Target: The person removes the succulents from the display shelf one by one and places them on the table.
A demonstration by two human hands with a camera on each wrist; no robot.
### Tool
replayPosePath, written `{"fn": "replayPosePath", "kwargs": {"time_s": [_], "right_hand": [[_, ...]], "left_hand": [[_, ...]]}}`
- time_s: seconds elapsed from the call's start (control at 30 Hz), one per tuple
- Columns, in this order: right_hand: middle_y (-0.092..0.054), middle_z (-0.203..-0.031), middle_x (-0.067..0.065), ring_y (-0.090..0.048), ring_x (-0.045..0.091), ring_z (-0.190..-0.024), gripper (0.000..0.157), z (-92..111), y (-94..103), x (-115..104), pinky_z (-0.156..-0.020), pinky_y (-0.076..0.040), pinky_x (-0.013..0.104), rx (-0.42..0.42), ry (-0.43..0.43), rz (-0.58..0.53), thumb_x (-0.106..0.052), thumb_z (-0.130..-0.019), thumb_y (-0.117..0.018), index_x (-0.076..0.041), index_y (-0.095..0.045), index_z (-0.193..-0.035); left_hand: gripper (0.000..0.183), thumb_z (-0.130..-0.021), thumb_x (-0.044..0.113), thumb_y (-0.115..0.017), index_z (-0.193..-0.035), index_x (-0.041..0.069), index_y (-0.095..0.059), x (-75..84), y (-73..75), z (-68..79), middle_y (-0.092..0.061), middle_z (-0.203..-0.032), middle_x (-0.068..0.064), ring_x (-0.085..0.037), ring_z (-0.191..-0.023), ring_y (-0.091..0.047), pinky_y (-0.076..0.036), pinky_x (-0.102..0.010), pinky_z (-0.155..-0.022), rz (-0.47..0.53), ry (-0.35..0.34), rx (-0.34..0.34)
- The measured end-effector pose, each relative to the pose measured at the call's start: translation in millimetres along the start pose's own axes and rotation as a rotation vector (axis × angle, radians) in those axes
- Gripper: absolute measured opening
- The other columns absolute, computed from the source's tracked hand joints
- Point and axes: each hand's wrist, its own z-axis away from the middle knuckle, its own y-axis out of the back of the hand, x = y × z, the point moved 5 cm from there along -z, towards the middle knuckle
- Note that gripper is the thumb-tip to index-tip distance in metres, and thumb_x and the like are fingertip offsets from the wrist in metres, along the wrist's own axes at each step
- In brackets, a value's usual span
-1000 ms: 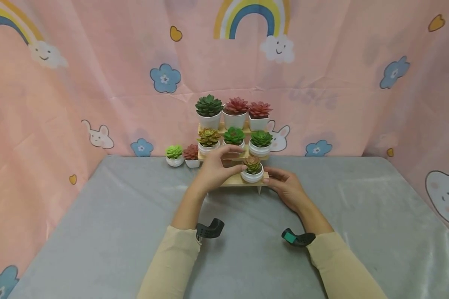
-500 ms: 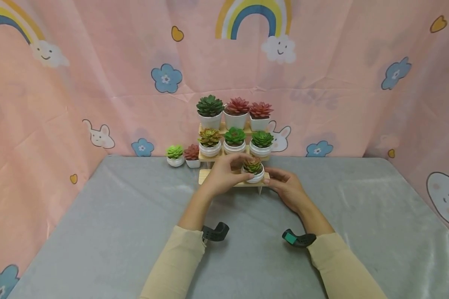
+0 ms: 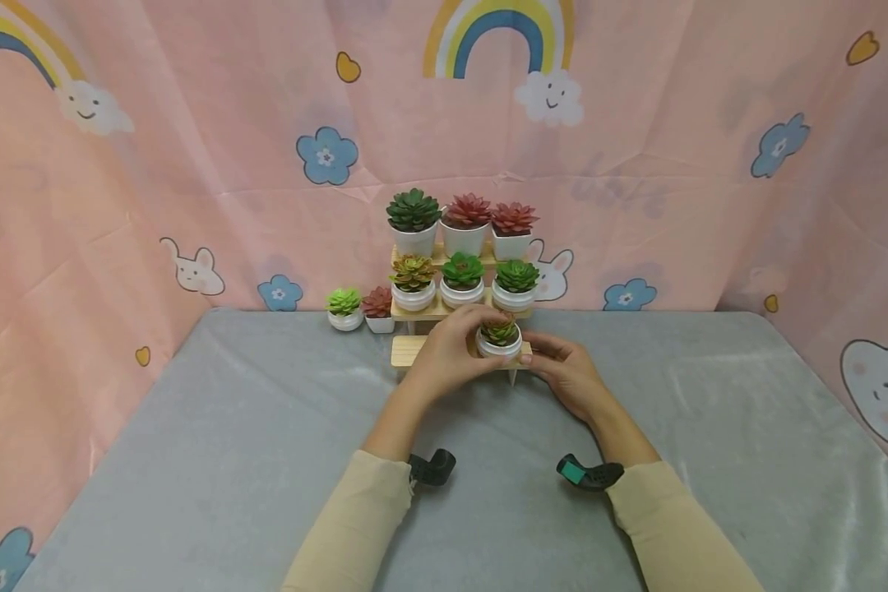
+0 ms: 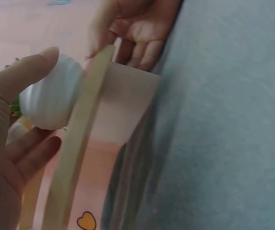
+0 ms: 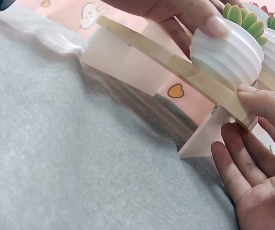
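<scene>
A three-step wooden plant stand (image 3: 405, 351) stands at the back of the table. On the right end of its lowest step sits a small succulent in a ribbed white pot (image 3: 499, 349). My left hand (image 3: 447, 355) holds this pot from the left, thumb across the front and fingers behind, as the left wrist view shows on the white pot (image 4: 55, 96). At the step's right end, my right hand (image 3: 568, 374) pinches the board (image 5: 175, 67), thumb on its upper edge and fingertips below. The pot's underside rests at the board in both wrist views.
Three succulents, one a dark green plant (image 3: 413, 212), line the top step. Three more, including a yellowish one (image 3: 413, 275), fill the middle step. Left of the stand are a light green succulent (image 3: 344, 308) and a red one (image 3: 379, 308). A pink curtain (image 3: 636, 205) hangs behind the grey table (image 3: 266, 460).
My left hand has moved right and slightly down, closing in around the pot and uncovering the lowest step's left end. The pot and my right hand have stayed in place.
</scene>
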Motion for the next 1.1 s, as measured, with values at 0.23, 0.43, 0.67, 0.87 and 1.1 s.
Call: {"fn": "replayPosePath", "kwargs": {"time_s": [0.23,0.43,0.67,0.87,1.1], "right_hand": [[-0.066,-0.118,-0.014,-0.062,0.003,-0.112,0.042,0,-2.2,-2,-0.091,-0.056,0.018,-0.003,-0.001,0.008,-0.003,-0.097,-0.064,0.004,-0.056,-0.138],[-0.067,-0.118,-0.013,-0.062,0.003,-0.112,0.036,0,-3.0,-1,-0.092,-0.056,0.019,-0.013,0.005,-0.009,-0.003,-0.097,-0.064,-0.004,-0.062,-0.133],[-0.065,-0.120,-0.012,-0.063,0.003,-0.111,0.043,1,-1.1,0,-0.091,-0.056,0.018,0.000,-0.016,-0.014,-0.003,-0.097,-0.064,0.004,-0.056,-0.139],[-0.057,-0.130,-0.004,-0.059,0.002,-0.114,0.052,0,-3.9,0,-0.093,-0.055,0.017,0.020,-0.043,0.029,-0.006,-0.097,-0.064,0.011,-0.048,-0.144],[-0.054,-0.131,-0.001,-0.057,0.005,-0.115,0.051,-2,-2.8,-1,-0.094,-0.054,0.017,0.032,-0.047,0.037,-0.006,-0.096,-0.067,0.007,-0.051,-0.142]], "left_hand": [[0.052,-0.078,0.014,-0.088,-0.125,0.016,-0.067,-0.2,-2.1,1.5,-0.064,-0.130,-0.001,-0.016,-0.124,-0.060,-0.050,-0.034,-0.108,-0.033,-0.044,0.031],[0.049,-0.078,0.012,-0.088,-0.123,0.014,-0.068,1.1,1.6,2.0,-0.065,-0.129,-0.002,-0.018,-0.123,-0.061,-0.052,-0.035,-0.106,-0.024,-0.063,0.016],[0.051,-0.076,0.011,-0.089,-0.123,0.010,-0.069,5.7,17.3,1.2,-0.069,-0.125,-0.005,-0.019,-0.124,-0.061,-0.051,-0.033,-0.107,-0.006,-0.089,-0.025],[0.051,-0.077,0.012,-0.089,-0.123,0.013,-0.069,16.9,46.2,4.4,-0.067,-0.128,-0.002,-0.017,-0.127,-0.060,-0.048,-0.034,-0.112,0.056,-0.052,0.010],[0.050,-0.077,0.013,-0.089,-0.123,0.015,-0.070,25.6,78.7,15.9,-0.066,-0.130,-0.001,-0.015,-0.125,-0.060,-0.056,-0.037,-0.101,0.097,-0.065,0.164]]}}
